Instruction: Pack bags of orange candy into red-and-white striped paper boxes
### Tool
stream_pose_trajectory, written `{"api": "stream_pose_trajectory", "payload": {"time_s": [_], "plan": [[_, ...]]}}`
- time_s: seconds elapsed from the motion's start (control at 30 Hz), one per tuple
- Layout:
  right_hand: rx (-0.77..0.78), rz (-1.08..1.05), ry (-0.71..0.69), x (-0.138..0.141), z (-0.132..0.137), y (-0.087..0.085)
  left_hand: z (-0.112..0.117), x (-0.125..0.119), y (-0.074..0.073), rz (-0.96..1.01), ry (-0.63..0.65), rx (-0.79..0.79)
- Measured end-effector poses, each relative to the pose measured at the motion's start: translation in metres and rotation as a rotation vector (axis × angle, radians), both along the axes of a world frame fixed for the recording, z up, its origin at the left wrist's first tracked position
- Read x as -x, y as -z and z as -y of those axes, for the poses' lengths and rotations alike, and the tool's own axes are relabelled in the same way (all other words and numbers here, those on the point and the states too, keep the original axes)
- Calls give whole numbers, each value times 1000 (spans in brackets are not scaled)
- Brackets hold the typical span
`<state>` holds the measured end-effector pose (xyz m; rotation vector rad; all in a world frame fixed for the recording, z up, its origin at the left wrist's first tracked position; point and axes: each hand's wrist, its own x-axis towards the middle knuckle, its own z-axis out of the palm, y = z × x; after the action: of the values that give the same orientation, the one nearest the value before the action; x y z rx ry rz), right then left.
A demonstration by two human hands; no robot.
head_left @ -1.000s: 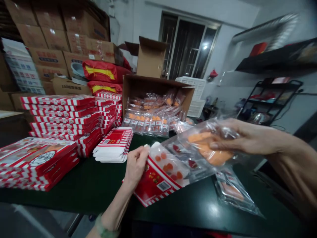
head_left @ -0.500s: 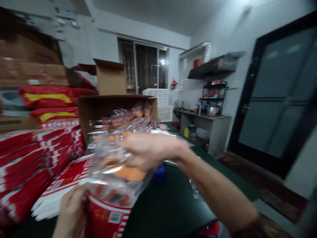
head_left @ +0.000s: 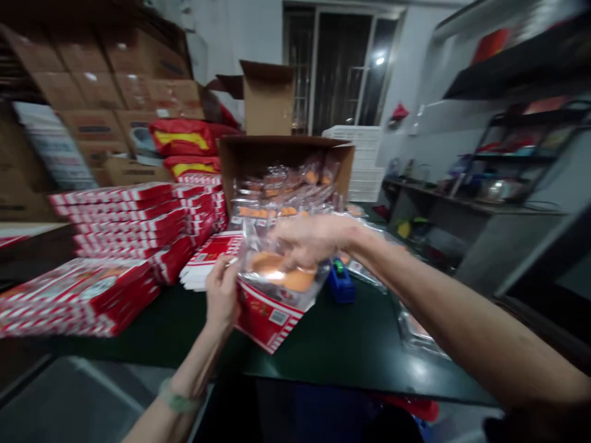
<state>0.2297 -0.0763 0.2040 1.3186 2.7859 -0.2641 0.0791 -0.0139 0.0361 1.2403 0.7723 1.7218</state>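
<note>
My left hand grips the left edge of a red and white printed bag, which tilts over the green table. With its fingers bent, my right hand holds a clear plastic packet with orange pieces in it. The packet's lower part lies in or against the bag's mouth; the overlap hides which. Just left of the bag lies a stack of flat red and white bags. Behind my right hand, an open cardboard box holds several more clear packets.
Stacks of filled red and white packages stand on the left. A blue tape dispenser sits right of the bag, and clear packets lie further right. White crates are behind. The green table's front edge is near me.
The view has swung left and down, showing more table. The packet in my right hand has sunk lower towards the red bag; my left hand still grips the bag.
</note>
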Motion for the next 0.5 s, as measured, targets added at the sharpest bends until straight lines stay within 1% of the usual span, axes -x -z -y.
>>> {"api": "stream_pose_trajectory", "payload": {"time_s": [0.07,0.13,0.2,0.27,0.3,0.37,0.43,0.5], "plan": [[-32,43,60,14,-4,27,-2,4,8,43,-37,18],[-136,-26,141,23,-4,50,-4,9,12,63,-76,43],[-258,-179,191,25,-3,64,-5,13,14,51,-117,89],[-407,-269,207,25,-3,71,-8,15,17,37,-142,143],[-481,-252,221,26,-3,72,-9,15,18,36,-151,155],[-588,-102,266,32,-5,75,-11,14,21,43,-155,156],[-593,88,273,42,-8,80,-12,11,24,39,-159,142],[-545,222,239,51,-12,84,-12,8,26,41,-168,136]]}}
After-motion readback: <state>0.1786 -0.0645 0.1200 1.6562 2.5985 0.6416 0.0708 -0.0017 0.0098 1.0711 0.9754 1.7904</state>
